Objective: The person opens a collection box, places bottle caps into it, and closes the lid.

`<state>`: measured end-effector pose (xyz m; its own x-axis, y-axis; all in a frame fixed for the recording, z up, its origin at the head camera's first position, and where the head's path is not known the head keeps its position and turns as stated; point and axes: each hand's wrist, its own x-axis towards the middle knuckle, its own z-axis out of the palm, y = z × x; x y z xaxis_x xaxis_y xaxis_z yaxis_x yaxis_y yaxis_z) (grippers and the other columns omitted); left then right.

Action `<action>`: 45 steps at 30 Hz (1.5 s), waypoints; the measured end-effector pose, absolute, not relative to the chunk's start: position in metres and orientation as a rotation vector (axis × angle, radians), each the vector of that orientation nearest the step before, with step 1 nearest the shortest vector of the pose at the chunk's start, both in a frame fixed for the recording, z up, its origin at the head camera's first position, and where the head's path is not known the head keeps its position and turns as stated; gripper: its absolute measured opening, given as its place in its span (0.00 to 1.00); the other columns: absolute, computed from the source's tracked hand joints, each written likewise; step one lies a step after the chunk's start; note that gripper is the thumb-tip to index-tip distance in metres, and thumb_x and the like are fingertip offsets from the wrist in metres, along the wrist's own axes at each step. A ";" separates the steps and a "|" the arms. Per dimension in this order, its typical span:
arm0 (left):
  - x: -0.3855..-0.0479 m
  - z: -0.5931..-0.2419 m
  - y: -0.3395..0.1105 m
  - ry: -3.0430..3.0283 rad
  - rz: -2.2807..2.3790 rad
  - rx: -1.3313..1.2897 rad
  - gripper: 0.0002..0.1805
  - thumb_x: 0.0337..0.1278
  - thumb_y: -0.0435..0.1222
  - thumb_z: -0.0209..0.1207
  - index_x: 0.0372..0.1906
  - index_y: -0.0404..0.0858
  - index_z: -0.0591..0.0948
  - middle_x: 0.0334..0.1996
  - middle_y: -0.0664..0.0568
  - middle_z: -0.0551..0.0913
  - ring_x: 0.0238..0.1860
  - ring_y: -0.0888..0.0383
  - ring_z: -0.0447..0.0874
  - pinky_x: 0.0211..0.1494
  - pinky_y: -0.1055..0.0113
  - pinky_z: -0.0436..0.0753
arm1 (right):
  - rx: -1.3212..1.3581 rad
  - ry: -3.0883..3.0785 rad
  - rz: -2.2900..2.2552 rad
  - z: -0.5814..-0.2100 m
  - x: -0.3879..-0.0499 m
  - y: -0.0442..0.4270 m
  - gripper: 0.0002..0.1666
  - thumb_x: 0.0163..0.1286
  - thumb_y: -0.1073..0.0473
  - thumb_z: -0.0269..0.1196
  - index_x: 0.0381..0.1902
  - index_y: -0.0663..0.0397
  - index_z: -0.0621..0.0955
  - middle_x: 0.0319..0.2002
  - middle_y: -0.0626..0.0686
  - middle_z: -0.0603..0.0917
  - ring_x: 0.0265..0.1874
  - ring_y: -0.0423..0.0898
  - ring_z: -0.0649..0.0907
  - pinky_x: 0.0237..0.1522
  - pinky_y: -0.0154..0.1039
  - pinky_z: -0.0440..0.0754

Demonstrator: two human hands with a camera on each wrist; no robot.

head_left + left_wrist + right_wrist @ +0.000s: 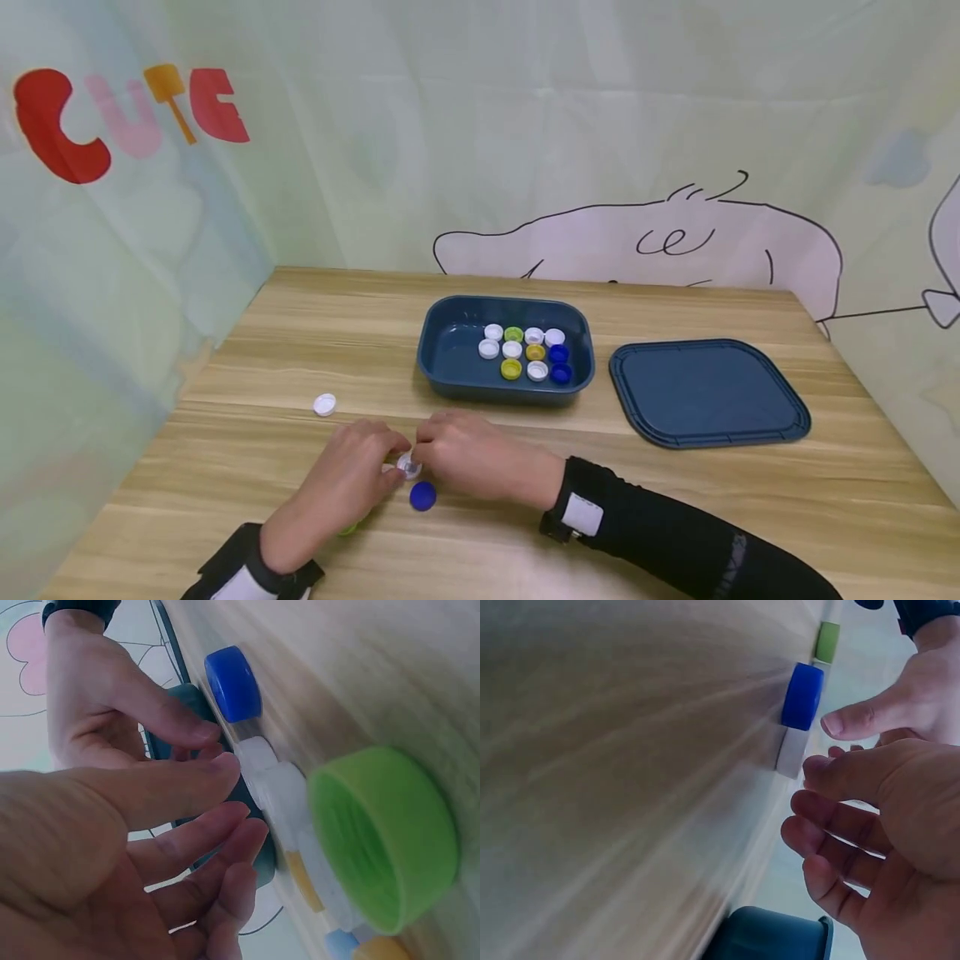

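Observation:
Both hands meet around a small group of bottle caps on the wooden table. My left hand is at the group's left, its thumb and fingers apart beside a white cap. My right hand comes from the other side, fingertips close to that same cap, fingers loosely bent. Whether either hand touches it is hard to tell. A blue cap lies just in front. In the left wrist view a green cap stands nearest, with white caps behind it. My hands partly hide the group in the head view.
Behind the hands stands a dark blue tray holding several white, yellow, green and blue caps. A flat dark lid lies to its right. One white cap sits alone at the left. Printed cloth walls enclose the table.

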<state>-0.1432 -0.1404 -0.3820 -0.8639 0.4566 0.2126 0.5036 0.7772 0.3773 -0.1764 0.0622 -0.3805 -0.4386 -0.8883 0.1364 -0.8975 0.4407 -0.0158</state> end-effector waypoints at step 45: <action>-0.222 -0.317 -0.075 -2.858 -1.138 -0.693 0.03 0.64 0.33 0.69 0.37 0.37 0.90 0.33 0.51 0.84 0.32 0.56 0.78 0.34 0.66 0.78 | 1.180 -2.575 0.816 -0.334 -0.226 0.132 0.07 0.72 0.67 0.67 0.45 0.58 0.88 0.41 0.49 0.86 0.38 0.40 0.83 0.41 0.31 0.83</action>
<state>-0.2215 -0.0745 -0.3173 -0.9034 0.4024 0.1481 0.3941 0.6432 0.6565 -0.2256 0.1319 -0.3336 -0.6638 -0.6397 0.3875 -0.7461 0.5305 -0.4024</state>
